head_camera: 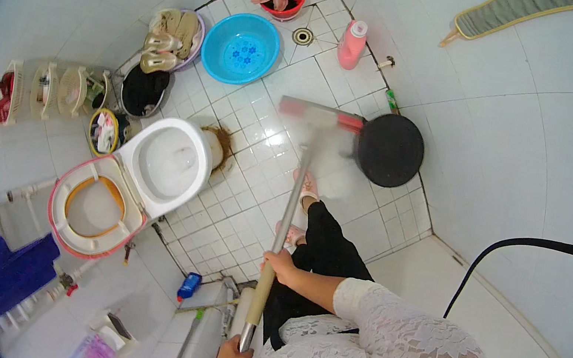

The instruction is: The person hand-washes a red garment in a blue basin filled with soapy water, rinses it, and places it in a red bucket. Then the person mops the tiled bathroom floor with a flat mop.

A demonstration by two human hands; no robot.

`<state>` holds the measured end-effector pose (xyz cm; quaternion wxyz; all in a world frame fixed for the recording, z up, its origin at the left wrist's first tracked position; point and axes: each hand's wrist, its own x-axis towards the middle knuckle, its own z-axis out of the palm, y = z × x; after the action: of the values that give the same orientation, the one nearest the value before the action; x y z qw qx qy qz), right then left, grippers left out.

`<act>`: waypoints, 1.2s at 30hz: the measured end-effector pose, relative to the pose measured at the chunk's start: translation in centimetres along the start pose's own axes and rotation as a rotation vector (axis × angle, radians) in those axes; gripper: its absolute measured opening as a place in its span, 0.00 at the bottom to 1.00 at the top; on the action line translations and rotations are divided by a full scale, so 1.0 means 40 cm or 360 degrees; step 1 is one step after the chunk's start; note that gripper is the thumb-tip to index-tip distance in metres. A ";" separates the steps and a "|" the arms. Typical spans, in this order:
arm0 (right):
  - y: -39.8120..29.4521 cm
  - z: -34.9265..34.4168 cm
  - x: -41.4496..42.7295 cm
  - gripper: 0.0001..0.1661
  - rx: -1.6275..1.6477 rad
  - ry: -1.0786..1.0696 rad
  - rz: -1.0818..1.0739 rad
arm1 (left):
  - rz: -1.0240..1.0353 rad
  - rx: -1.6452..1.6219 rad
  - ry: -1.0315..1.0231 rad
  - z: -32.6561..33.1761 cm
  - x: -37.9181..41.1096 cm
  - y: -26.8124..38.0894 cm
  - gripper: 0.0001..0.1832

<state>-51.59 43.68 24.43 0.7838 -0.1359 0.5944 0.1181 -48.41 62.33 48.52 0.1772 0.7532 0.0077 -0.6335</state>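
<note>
Both my hands hold the long pole of a floor mop or squeegee (291, 202). My right hand (279, 265) wraps around it at the top of the beige grip section. Lower in the picture, my left hand (234, 357) closes over the metal end of the handle. The wide flat head (322, 115), grey and red, is at the wet tiled floor (257, 118); motion blur hides whether it is a squeegee or a sponge mop. Its right end appears beside a round black stool-like top (390, 150). My feet in pink slippers (308, 183) are beside the pole.
A toilet (198, 179) with raised lid stands left. Behind are a blue basin (209, 63), a red bucket (295, 9), a floor drain (302, 36), a pink bottle (350, 48) and shoes (167, 42) in a basin. A blue bottle (189, 285) lies near the lower corner.
</note>
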 end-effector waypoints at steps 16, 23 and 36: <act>-0.317 -0.031 0.039 0.09 0.0635 -0.0017 -0.0246 | -0.0104 0.0406 -0.0355 -0.196 0.230 0.343 0.12; -0.386 -0.061 0.213 0.07 0.0840 0.0142 -0.0367 | 0.0130 0.0597 -0.0444 -0.242 0.443 0.401 0.13; -0.190 0.603 0.162 0.10 0.1192 -0.0059 -0.0018 | -0.0043 0.1121 -0.0068 -0.859 0.170 0.358 0.16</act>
<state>-25.53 45.27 24.92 0.7904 0.1590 0.5814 -0.1092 -10.99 56.96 50.34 -0.1019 0.7545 -0.2050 -0.6151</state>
